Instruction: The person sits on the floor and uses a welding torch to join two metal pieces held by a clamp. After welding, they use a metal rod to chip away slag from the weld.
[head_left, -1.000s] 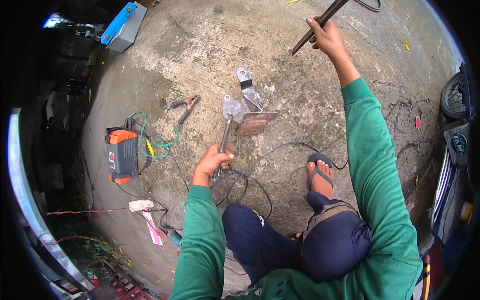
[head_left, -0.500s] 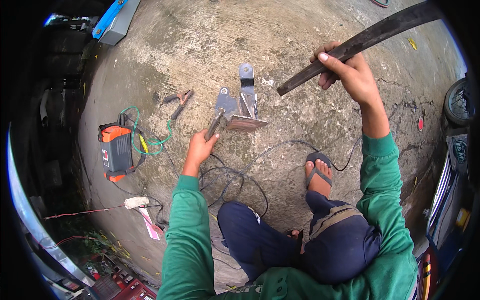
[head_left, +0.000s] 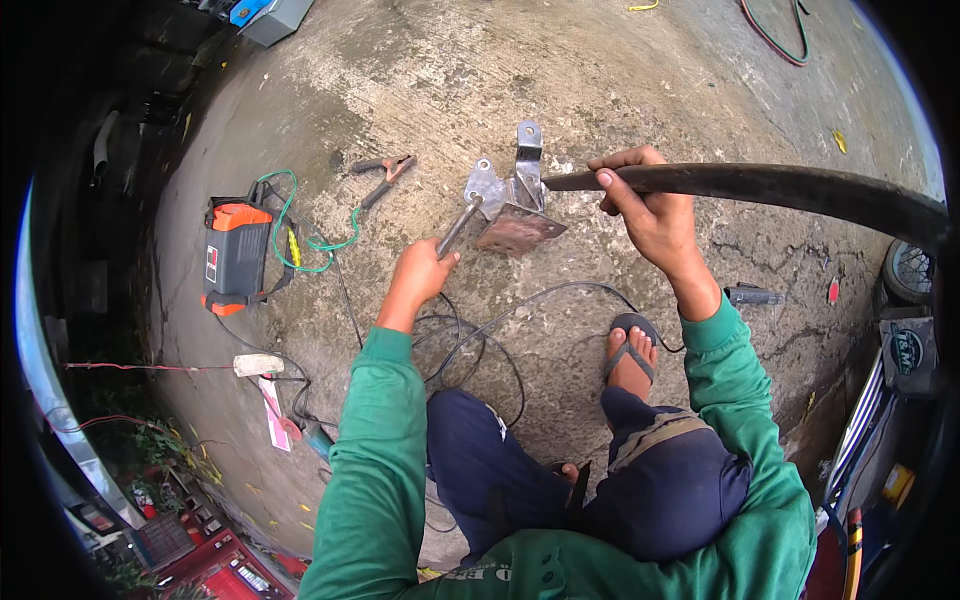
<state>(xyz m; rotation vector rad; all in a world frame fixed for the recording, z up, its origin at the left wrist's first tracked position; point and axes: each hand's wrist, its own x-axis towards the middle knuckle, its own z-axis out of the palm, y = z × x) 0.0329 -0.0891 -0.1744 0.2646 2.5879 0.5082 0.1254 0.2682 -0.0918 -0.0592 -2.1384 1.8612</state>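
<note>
My left hand (head_left: 420,274) is wrapped around a short metal rod (head_left: 461,226), whose far end meets a grey steel bracket (head_left: 526,180) on the concrete. The bracket has upright lugs with holes and a rusty flat plate (head_left: 521,230) on its near side. From the right, a long dark bar (head_left: 790,186) reaches across to the bracket, its narrow tip at the bracket's right side; whether it enters a gap there cannot be made out. My right hand (head_left: 655,215) grips this bar near the tip, thumb below and fingers above.
An orange-and-black welding machine (head_left: 236,255) stands at left, with a green cable running to an earth clamp (head_left: 387,176). Black cable (head_left: 490,335) loops before my feet. A dark tool (head_left: 754,295) lies right of my arm; a wheel (head_left: 910,270) is at the right edge.
My right hand has lowered the bar leftward, from raised above the ground to its tip at the bracket. The bracket appears slightly turned, with more of its plate showing. My left hand keeps the rod.
</note>
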